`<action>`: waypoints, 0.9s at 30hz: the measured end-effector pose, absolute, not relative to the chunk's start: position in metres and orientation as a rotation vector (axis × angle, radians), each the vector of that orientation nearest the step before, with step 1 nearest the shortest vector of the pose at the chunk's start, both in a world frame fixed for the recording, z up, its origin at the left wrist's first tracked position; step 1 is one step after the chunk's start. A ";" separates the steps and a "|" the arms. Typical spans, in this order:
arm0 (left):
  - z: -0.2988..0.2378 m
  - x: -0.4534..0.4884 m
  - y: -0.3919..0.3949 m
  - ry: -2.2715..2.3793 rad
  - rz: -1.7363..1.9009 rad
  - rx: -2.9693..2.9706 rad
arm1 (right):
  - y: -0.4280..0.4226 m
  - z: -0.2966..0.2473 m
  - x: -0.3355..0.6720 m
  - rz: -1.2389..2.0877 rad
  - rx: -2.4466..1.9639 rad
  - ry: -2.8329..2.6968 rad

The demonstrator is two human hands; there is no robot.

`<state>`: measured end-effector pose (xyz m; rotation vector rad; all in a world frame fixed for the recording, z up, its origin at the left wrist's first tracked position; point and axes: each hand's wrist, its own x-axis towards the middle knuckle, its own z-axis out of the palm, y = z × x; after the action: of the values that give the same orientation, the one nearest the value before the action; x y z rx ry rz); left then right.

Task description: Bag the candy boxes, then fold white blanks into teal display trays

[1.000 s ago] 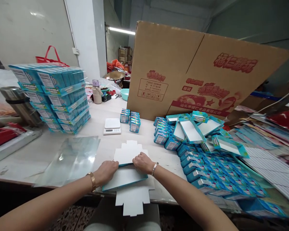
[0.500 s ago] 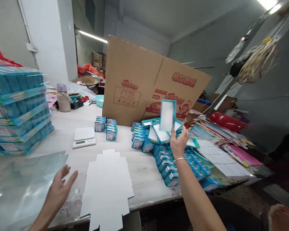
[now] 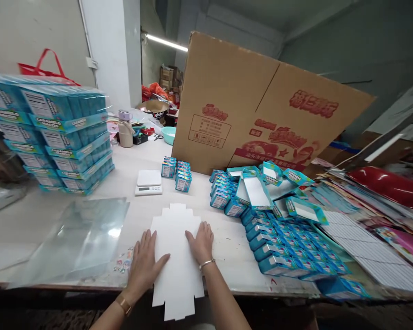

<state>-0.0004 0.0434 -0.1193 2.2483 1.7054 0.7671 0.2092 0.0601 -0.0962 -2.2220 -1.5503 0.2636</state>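
Observation:
A flat white die-cut box blank point(image 3: 177, 256) with notched ends lies at the table's front edge, its near flap reaching over the edge. My left hand point(image 3: 145, 263) rests along its left edge, open, with the thumb spread over the white face. Along the right edge lies my right hand point(image 3: 201, 243), fingers stretched forward and thumb apart on the blank. Neither hand grips anything. To the right, several folded blue display trays point(image 3: 256, 190) with white insides are piled on rows of small blue boxes point(image 3: 278, 247).
A white digital scale point(image 3: 149, 182) stands beyond the blank. Clear plastic sheets point(image 3: 89, 233) lie at left, below stacked wrapped blue packs point(image 3: 69, 133). A big cardboard carton point(image 3: 234, 101) stands behind. Two short rows of small boxes point(image 3: 183, 178) sit beside the scale.
My right hand has let go of a blue tray at the pile and come down to the blank's right edge. My left hand has moved from the plastic sheets to its left edge.

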 end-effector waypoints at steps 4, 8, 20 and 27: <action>-0.116 0.000 0.044 1.672 0.810 2.207 | 0.058 -0.090 0.213 0.186 -1.988 -1.471; -0.115 0.001 0.042 1.654 0.852 2.137 | 0.060 -0.074 0.212 0.141 -1.875 -1.396; -0.051 -0.018 0.077 1.003 1.315 0.933 | 0.062 0.003 0.254 1.461 -0.986 -0.978; -0.011 0.013 0.082 0.368 1.027 0.530 | 0.059 -0.034 0.220 1.385 -1.039 -0.731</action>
<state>0.0130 0.0823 -0.0110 0.5301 0.3675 1.0271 0.2204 0.0592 -0.0342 -1.0392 -0.7314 1.3854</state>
